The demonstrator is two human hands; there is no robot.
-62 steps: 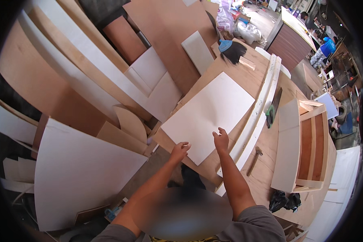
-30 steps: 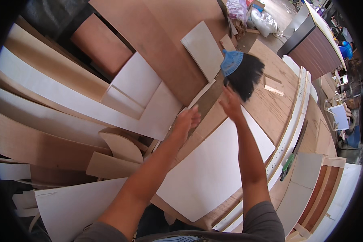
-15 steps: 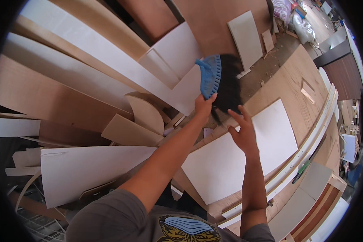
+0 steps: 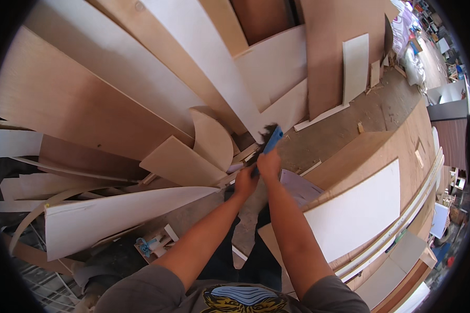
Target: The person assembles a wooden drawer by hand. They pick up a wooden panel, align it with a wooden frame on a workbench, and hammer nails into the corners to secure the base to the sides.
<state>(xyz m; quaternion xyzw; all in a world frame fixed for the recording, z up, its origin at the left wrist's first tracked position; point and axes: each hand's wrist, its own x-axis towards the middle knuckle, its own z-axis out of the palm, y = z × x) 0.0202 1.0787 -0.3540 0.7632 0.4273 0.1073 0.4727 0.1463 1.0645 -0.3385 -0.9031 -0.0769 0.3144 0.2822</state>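
A blue plastic broom head with black bristles is held out in front of me, turned nearly edge-on. My right hand is closed around its near part, just below the visible blue end. Beside it, slightly lower and to the left, my left hand is closed at the near end of the same broom head. Dark bristles show along the left side, above my left hand. The fingers cover much of the near end, so their exact grip is partly hidden.
Long boards lean in a fan on the left, with a half-round panel and offcuts among them. On the right stands a plywood-topped bench bearing a white panel. Wood scraps lie on the floor between.
The broom head has come down and nearer and turned from broadside to edge-on. My right hand, open before, has closed on it beside the left. The view has shifted toward the right.
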